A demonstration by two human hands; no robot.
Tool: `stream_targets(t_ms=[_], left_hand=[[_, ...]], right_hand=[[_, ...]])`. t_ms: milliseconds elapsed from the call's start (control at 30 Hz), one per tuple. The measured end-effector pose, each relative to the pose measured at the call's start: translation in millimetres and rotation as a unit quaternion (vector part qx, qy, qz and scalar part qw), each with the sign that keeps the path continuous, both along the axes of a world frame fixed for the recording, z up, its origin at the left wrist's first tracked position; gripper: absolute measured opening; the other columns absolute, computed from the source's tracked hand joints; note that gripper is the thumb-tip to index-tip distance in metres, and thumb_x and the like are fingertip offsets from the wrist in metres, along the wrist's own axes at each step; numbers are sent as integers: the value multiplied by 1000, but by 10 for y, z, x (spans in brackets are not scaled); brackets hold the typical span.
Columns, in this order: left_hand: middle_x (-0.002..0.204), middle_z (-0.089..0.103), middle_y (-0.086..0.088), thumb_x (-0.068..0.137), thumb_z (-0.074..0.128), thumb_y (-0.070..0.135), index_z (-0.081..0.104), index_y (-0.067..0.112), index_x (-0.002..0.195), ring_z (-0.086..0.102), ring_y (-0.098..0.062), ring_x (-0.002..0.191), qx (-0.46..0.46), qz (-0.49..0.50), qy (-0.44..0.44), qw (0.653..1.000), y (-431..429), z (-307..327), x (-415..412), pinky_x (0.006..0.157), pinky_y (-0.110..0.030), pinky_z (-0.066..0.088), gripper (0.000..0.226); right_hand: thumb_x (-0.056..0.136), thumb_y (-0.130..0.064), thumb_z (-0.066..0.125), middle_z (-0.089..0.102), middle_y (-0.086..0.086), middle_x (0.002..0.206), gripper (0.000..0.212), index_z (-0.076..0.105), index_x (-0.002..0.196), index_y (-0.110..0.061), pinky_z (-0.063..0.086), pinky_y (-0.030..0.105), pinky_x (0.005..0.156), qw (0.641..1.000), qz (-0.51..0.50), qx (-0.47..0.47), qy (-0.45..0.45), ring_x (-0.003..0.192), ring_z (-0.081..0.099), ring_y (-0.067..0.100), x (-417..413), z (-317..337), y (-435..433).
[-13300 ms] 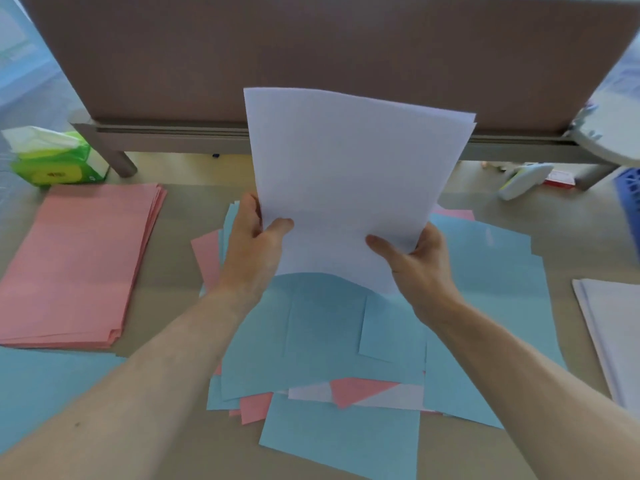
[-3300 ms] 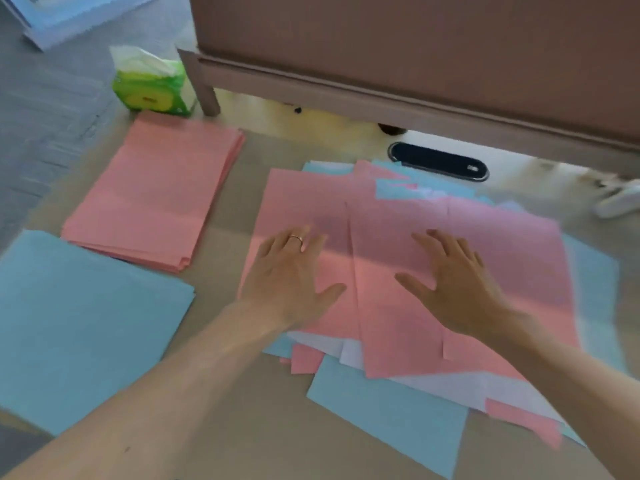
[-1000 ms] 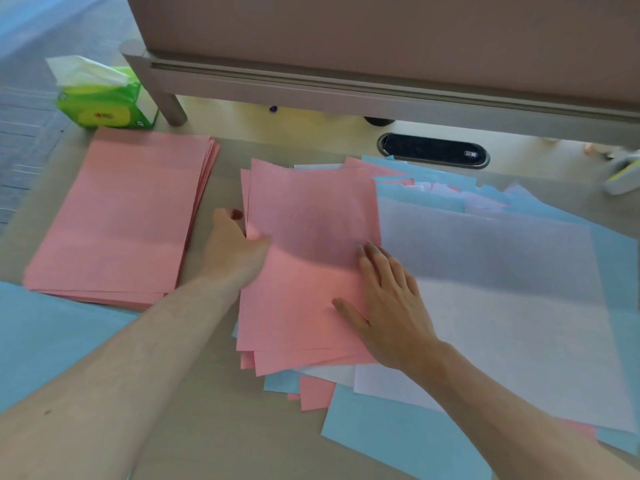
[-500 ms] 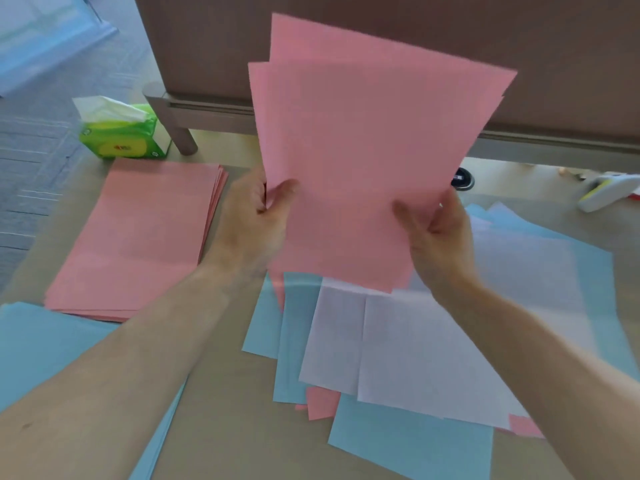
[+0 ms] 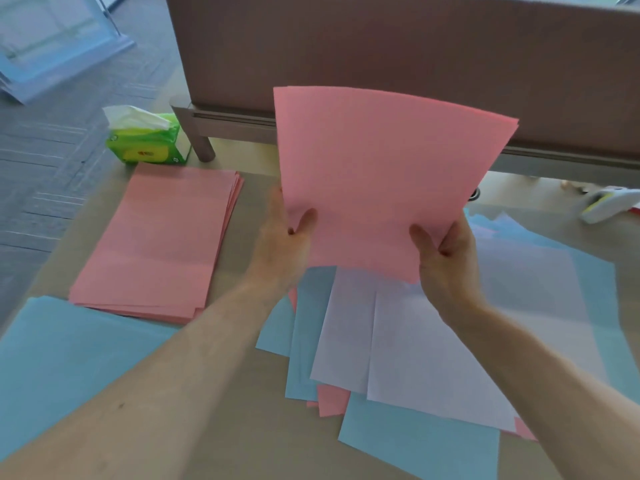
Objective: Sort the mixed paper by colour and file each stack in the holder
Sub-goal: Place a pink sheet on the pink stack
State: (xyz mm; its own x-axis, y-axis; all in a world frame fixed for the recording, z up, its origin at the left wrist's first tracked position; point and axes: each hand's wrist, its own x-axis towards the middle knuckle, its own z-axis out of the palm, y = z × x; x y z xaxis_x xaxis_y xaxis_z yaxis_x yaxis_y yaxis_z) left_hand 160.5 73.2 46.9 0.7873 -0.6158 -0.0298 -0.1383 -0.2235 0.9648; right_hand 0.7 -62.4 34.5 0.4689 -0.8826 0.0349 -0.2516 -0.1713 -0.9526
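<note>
Squared since half a second earlier: pink sheaf, its formerly splayed edges flush. Nearest, blue stack lay at left; mixed pile of blue, white and pink sheets lay beneath the hands; left hand and right hand pinched the sheaf's lower corners, thumbs in front; pink stack lay beyond at left, the likely destination; sorting unfinished, filing not begun.

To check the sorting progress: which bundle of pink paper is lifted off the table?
The pink sheets held upright by left hand and right hand; the sorted pink stack lies flat on the table.
</note>
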Motion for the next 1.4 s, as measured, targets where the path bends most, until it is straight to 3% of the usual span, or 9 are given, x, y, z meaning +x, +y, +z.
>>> stream_targets(t_ms=[133,233,367,533,767,1067,1200,1300,1400], left_hand=[[115,61,10,107,41,15,43,15,142,59,-11,104,72,-19,-14,997,63,-90,3,91,-18,38,35],[124,61,3,103,41,9,49,18,135,55,-15,113,66,32,-41,996,230,-26,268,100,-27,40,34],[110,64,-3,98,43,9,53,14,121,60,-27,102,122,129,-8,984,796,-7,901,87,-38,48,26],[105,72,-3,93,63,18,61,21,110,69,-27,100,226,174,-9,958,1594,-125,1677,92,-46,56,18],[103,72,-5,91,70,14,63,18,112,69,-26,95,263,192,-38,945,2008,-447,2223,90,-39,56,22],[121,65,-8,94,69,20,58,11,126,63,-29,113,324,188,-79,924,1958,-822,2418,94,-33,45,35],[141,48,-12,93,70,30,51,15,135,42,-33,135,379,181,-164,892,1899,-767,2313,109,-44,34,49],[135,55,-10,93,70,27,57,17,129,46,-32,128,310,111,-200,923,1648,-613,1916,106,-41,36,40],[119,66,-3,92,69,20,66,16,120,56,-22,115,221,-8,-171,960,1230,-498,1254,93,-22,37,28]], right_hand=[[98,-4,42,57,-19,100,29,44,118,-26,42,17,75,1000,18,14,16,83,52,-14,163,-7,139],[101,-8,42,52,-15,87,11,42,107,-18,40,18,62,999,39,2,21,67,49,-7,505,52,294],[99,-17,49,67,-7,92,11,51,107,-24,48,32,68,995,81,21,45,78,61,14,1129,60,639],[90,-16,57,68,-1,80,11,66,94,-11,43,22,53,979,147,32,138,66,59,10,1853,-99,1144],[84,-19,67,75,6,88,12,73,86,-9,57,35,79,955,181,53,231,84,70,23,2434,-482,1477],[80,-12,73,74,2,86,22,59,79,-29,61,45,81,953,183,53,235,84,73,24,2560,-817,1439],[84,-20,75,69,-6,86,16,62,94,-23,58,36,81,954,182,30,235,85,68,15,2462,-787,1381],[89,-26,71,65,-10,90,26,62,111,-16,48,11,67,959,175,2,223,79,61,3,2188,-648,1277],[90,-26,70,67,-9,95,23,64,111,-19,51,19,79,959,164,-48,225,86,63,6,1630,-525,1046]])
